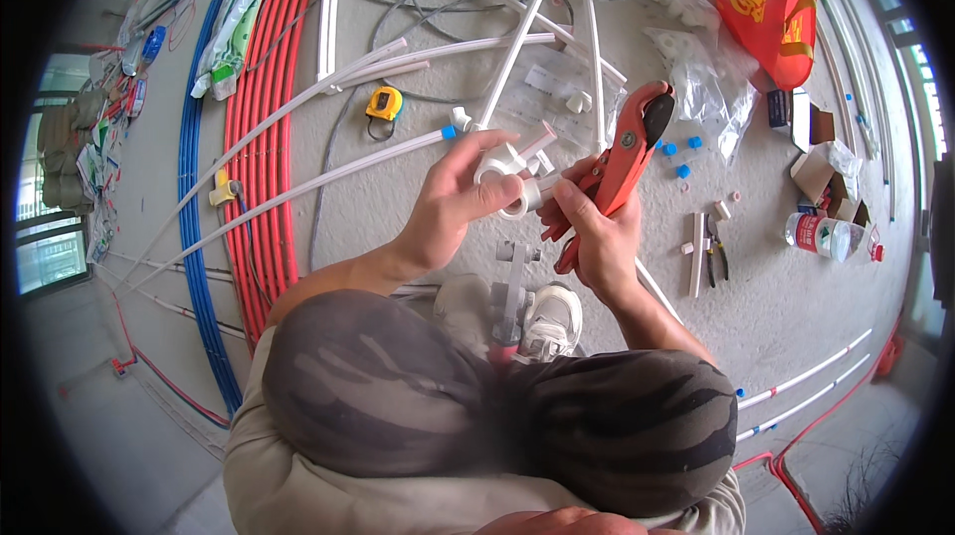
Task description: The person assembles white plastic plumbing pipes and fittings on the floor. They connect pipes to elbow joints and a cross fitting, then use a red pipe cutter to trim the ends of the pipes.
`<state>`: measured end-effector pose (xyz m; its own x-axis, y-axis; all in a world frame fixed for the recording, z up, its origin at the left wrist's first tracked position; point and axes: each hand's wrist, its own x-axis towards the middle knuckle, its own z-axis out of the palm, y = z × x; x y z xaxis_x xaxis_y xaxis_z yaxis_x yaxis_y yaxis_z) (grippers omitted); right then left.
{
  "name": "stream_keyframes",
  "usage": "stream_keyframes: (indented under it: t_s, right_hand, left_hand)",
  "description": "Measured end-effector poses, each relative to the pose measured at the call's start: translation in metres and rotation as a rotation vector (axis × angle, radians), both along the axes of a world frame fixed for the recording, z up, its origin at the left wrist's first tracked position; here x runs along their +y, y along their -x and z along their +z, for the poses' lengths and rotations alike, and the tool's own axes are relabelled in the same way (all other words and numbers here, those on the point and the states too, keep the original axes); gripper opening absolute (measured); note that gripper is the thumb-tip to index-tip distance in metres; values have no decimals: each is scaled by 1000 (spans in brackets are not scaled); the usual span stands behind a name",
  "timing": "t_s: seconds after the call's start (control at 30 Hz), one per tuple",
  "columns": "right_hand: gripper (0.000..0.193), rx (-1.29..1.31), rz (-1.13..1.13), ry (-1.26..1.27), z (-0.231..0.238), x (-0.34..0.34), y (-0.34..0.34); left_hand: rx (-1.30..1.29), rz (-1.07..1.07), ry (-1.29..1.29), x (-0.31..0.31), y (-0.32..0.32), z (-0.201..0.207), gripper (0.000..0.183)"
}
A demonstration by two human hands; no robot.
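My left hand [445,199] is closed round a white plastic pipe fitting [497,165], its thumb pressing on the near side. A short white pipe piece [537,140] angles up beside the fitting. My right hand [609,242] grips a red pipe cutter [631,142], its head pointing up and away. With its thumb and forefinger it also touches the right end of the fitting assembly, so both hands meet there. How the white pieces join is partly hidden by my fingers. Below them, between my legs, stands a grey pipe-welding tool [513,291] with a red lower part.
Red pipes [264,137] and blue pipes [191,157] run along the left. Nearby lie a yellow tape measure [385,102], loose white pipes [522,38] and blue caps [683,171]. Pliers [713,252], a plastic bottle [824,236] and a red bag [771,13] are at right.
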<state>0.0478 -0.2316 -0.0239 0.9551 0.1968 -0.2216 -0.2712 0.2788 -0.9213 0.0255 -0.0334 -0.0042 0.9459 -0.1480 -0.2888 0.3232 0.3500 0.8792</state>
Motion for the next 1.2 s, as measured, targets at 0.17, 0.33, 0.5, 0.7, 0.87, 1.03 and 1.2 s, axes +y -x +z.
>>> stream_keyframes:
  t_s: [0.17,0.33,0.5,0.7,0.87,1.03,1.2]
  right_hand:
    - [21,-28,28,-20,3,1,8]
    - [26,-50,9,-41,1,0,16]
    - [32,-121,35,-48,-2,-2,25]
    - [36,-275,104,-43,0,-10,25]
    - [32,-351,106,92,-6,-6,23]
    - [25,-366,113,241,-15,-11,20]
    - [27,-502,137,317,-12,-9,9]
  left_hand:
    - [10,-90,-43,8,0,-8,54]
    - [11,-212,-41,6,-3,0,51]
    - [63,-150,104,4,-3,-4,51]
    - [178,-5,129,8,-10,-1,45]
    - [123,-66,38,11,-5,-18,49]
    - [179,-145,332,7,-5,-6,60]
    - [-68,-220,-59,9,3,-8,58]
